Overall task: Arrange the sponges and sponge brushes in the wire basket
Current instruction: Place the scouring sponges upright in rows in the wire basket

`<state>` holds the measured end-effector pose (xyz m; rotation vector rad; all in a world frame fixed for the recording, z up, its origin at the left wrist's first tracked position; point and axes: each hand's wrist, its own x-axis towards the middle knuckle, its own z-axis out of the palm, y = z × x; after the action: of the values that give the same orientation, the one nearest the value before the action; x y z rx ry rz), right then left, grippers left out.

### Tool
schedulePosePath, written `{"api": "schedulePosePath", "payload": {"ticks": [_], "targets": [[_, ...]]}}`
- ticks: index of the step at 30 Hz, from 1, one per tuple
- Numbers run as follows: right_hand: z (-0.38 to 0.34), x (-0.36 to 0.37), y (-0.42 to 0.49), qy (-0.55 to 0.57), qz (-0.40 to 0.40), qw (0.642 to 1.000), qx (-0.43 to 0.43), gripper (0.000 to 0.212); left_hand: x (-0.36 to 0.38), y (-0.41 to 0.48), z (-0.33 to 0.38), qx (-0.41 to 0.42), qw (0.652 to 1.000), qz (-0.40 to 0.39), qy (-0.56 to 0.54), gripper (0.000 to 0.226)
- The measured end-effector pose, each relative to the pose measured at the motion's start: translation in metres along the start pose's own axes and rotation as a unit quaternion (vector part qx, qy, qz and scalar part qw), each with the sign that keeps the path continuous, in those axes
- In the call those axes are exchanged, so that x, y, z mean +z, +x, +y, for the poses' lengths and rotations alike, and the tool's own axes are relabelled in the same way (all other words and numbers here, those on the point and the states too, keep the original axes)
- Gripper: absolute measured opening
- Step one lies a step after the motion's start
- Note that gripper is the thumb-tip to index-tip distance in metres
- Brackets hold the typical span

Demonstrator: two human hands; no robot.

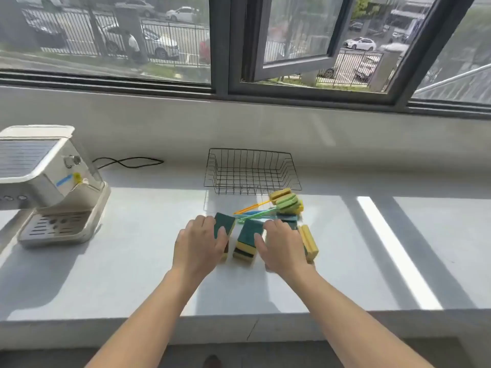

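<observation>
An empty black wire basket [252, 168] stands on the white counter by the wall. Just in front of it lie sponge brushes [285, 201] with yellow, green and blue handles pointing left. Nearer me are green-topped yellow sponges: a left one [223, 221], a stacked middle pair [247, 241] and a yellow one on its edge at the right [309, 241]. My left hand [200, 245] lies over the left sponge with its thumb on it. My right hand [283, 247] rests on a sponge mostly hidden beneath it, thumb beside the middle pair. Whether either hand is gripping is unclear.
A white coffee machine [50, 181] stands at the left with its black cord [127, 162] trailing along the wall. The counter's front edge [239, 318] runs below my forearms. A window with an open pane [292, 35] is behind the counter.
</observation>
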<state>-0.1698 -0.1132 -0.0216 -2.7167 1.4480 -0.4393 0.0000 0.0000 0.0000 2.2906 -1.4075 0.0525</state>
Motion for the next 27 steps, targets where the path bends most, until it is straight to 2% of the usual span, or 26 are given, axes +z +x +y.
{"api": "schedulePosePath", "payload": {"ticks": [5,14,21,27], "targets": [[0.001,0.03,0.029,-0.009,-0.046,0.998,0.045,0.045,0.03,0.042,-0.025,-0.022,0.998,-0.05,-0.014,0.034],[0.003,0.063,0.051,0.063,-0.12,0.977,0.166,0.045,0.086,0.081,-0.047,-0.028,0.993,-0.113,-0.024,0.036],[-0.001,0.088,0.052,0.123,-0.159,0.948,0.247,0.053,0.115,0.08,-0.055,-0.097,0.983,-0.15,-0.044,0.041],[0.004,0.104,0.054,0.191,-0.182,0.932,0.247,0.05,0.131,0.074,-0.058,-0.171,0.965,-0.15,-0.131,0.034]]}}
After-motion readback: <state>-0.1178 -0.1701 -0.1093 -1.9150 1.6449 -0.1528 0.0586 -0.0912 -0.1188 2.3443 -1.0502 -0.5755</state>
